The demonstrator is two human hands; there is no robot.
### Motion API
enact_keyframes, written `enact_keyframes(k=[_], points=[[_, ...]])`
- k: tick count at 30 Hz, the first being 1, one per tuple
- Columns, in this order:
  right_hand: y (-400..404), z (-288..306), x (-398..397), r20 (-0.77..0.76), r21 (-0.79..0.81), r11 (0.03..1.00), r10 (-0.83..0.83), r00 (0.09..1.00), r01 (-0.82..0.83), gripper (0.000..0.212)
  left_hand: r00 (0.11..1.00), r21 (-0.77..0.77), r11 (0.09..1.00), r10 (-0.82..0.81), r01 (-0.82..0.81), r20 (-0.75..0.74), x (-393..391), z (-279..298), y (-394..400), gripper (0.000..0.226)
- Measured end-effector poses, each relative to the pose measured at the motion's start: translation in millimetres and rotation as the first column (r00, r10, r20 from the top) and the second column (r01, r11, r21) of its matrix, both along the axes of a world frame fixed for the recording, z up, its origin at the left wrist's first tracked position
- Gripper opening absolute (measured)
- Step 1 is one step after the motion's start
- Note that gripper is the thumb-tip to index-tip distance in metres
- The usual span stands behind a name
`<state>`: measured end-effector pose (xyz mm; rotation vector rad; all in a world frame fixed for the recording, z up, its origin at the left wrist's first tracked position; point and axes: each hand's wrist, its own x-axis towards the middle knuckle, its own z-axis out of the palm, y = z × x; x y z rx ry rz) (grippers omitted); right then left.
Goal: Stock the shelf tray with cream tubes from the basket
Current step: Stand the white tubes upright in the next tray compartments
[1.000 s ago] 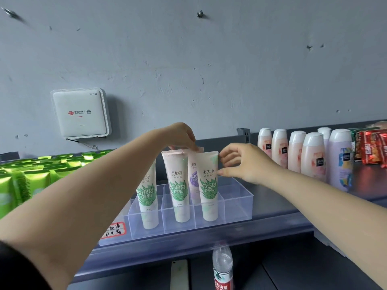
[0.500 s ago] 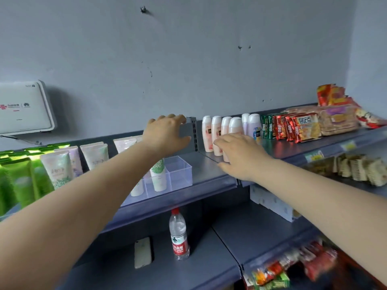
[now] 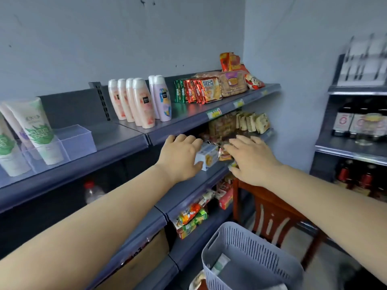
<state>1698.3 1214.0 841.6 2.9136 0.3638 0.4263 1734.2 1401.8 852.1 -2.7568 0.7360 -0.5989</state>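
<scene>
Both hands hang empty in front of the shelves, left hand and right hand with loose fingers (nothing held); basket below holds a tube.

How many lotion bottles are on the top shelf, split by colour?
Peach bottles: 4
Lilac bottles: 2
Total: 6

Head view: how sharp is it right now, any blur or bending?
Head view: right edge smeared, the bottles and basket soft; shelf edges bow from the wide angle; cream tubes, left hand and right hand fairly clear; even light, no glare.
</scene>
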Motion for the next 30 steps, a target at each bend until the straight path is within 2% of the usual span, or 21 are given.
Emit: enact_keyframes(k=[4, 9, 14, 20, 26, 30], points=[[-40, -28, -20, -0.079, -0.024, 0.991, -0.132, 0.988, 0.13, 0.065, 0.994, 0.142, 0.984, -0.107, 0.11, -0.027, 3, -33, -42, 0.056], [-75, -60, -32, -0.153, -0.035, 0.971, -0.238, 0.959, 0.235, 0.066, 0.976, 0.201, 0.957, -0.193, 0.209, -0.1, 14, -69, -80, 0.061], [-91, -96, -30, -0.228, -0.077, 0.952, -0.305, 0.925, 0.295, 0.071, 0.946, 0.224, 0.926, -0.265, 0.304, -0.187, 33, -109, -102, 0.061], [-97, -148, -19, -0.345, -0.042, 0.931, -0.354, 0.869, 0.362, 0.064, 0.898, 0.268, 0.881, -0.3, 0.39, -0.322, 61, -167, -120, 0.065], [-101, -216, 4, -0.468, -0.065, 0.91, -0.39, 0.793, 0.409, 0.06, 0.829, 0.26, 0.836, -0.341, 0.483, -0.444, 88, -229, -131, 0.061], [-105, -259, 13, -0.58, -0.069, 0.892, -0.401, 0.71, 0.447, 0.061, 0.774, 0.234, 0.816, -0.35, 0.528, -0.528, 105, -274, -135, 0.057]])
